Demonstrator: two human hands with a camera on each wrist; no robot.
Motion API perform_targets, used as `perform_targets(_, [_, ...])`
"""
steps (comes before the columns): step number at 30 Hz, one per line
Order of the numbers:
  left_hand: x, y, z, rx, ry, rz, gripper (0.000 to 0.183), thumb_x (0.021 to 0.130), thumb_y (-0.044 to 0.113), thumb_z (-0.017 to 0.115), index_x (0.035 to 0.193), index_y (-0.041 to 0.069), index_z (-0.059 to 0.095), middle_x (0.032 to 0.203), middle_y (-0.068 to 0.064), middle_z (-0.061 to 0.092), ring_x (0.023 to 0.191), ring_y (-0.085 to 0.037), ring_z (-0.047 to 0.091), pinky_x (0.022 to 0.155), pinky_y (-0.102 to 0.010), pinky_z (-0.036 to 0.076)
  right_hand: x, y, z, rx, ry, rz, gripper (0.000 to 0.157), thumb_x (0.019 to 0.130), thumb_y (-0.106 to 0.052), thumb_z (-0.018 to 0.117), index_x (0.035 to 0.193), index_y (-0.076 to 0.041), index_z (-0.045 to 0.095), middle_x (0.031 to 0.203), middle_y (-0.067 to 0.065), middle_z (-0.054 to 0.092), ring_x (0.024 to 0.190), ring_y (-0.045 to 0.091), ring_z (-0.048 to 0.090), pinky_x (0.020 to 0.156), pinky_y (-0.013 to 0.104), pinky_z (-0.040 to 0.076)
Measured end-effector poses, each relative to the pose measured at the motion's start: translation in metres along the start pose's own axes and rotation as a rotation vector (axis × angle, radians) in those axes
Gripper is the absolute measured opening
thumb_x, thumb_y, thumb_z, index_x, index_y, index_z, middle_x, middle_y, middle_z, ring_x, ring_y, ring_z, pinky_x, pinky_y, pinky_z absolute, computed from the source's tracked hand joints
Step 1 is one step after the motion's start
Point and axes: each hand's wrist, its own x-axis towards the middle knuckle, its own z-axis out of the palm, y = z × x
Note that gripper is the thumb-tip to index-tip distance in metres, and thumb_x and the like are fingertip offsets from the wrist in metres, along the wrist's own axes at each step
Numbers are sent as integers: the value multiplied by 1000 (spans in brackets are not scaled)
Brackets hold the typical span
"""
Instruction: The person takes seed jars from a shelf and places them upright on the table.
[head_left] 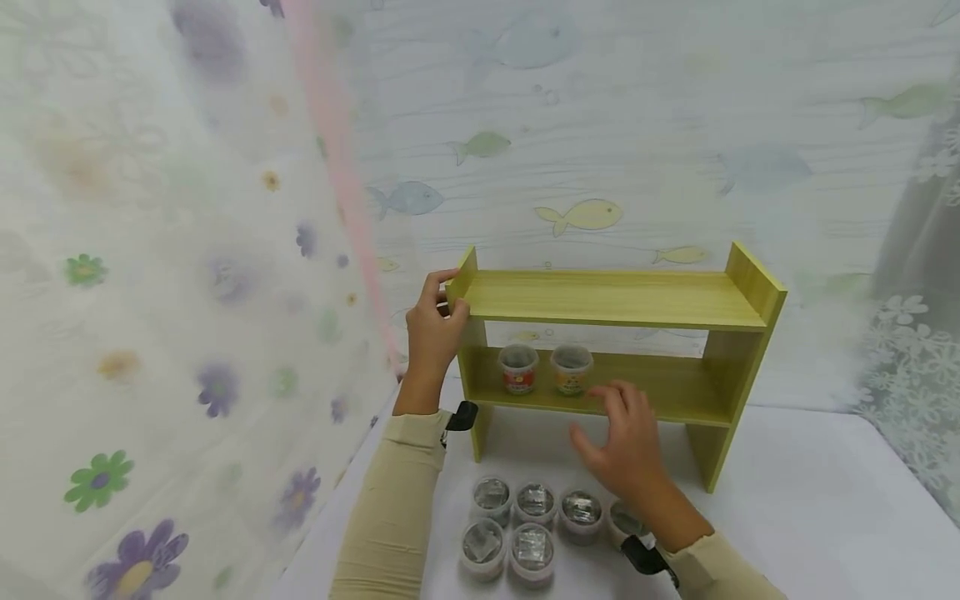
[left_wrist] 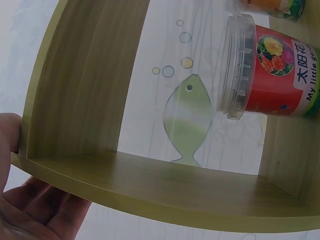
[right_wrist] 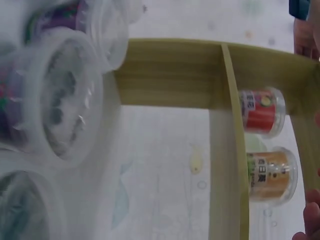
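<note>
My left hand (head_left: 437,327) grips the upper left side of a yellow-green wooden shelf (head_left: 615,298); in the left wrist view its thumb is at the panel's front edge and its fingers (left_wrist: 60,210) lie along the outer side. On the middle board stand two clear lidded plastic tubs side by side, a red-labelled tub (head_left: 518,369) at left and an orange-labelled tub (head_left: 572,371) to its right. Just right of and below the orange-labelled tub, my right hand (head_left: 626,442) holds nothing, its thumb and fingers spread apart.
Several similar lidded tubs (head_left: 536,500) stand in two rows on the white tabletop (head_left: 817,492) in front of the shelf. One tub (head_left: 624,521) is partly covered by my right wrist. Behind the shelf hangs a curtain (head_left: 660,125) printed with fish.
</note>
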Motion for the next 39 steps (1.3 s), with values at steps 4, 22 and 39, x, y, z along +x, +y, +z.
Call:
perform_targets(4, [-2,1,2,3,5,-3,43,98,18,59,138,33,60,112,-14,75,97,-28,78,71,-45,64,5,5,2,36,-5,46,58,78,-25,80,126,2,61,124,25,55,105,41,52,83,55,42])
perform_targets(22, [-2,2,1,16,14,-10,42,97,19,59,137,33,60,109,-14,75,95,-27,78,73,-44,64,35,25,4,306,-204,292,77,87,-18,80,153,-2,42,154,25,39,135,45,46,102,62,49])
perform_targets(39, [0,3,1,3,22,-5,42,97,19,60,137,34,61,109,-14,75,94,-26,78,74,-45,63,78,57,10,576,-496,531,66,96,-38,72,153,-14,49,154,15,51,144,39,47,109,56,47])
